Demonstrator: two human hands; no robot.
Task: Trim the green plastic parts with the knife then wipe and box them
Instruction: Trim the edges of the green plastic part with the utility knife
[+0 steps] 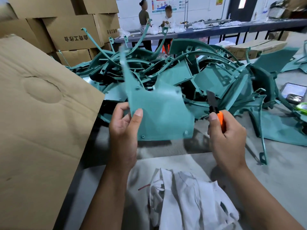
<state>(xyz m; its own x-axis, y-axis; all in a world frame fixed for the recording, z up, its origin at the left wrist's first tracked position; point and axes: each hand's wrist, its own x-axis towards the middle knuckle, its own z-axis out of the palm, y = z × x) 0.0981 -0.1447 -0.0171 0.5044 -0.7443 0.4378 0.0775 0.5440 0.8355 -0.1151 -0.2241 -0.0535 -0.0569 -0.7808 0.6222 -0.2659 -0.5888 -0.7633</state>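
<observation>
My left hand [123,128] grips the lower left edge of a flat green plastic part [159,113] and holds it upright above the table. A narrow arm of the part rises up and to the left, blurred. My right hand [226,138] grips an orange-handled knife [216,108], blade pointing up, just right of the part and apart from it. A large heap of green plastic parts [191,70] fills the table behind. A crumpled white cloth [187,196] lies on the table between my forearms.
A cardboard box flap [38,113] stands close on my left. Stacked cartons [69,30] rise at the back left. A phone [294,92] lies at the right. Two people stand at a long table [216,29] in the background.
</observation>
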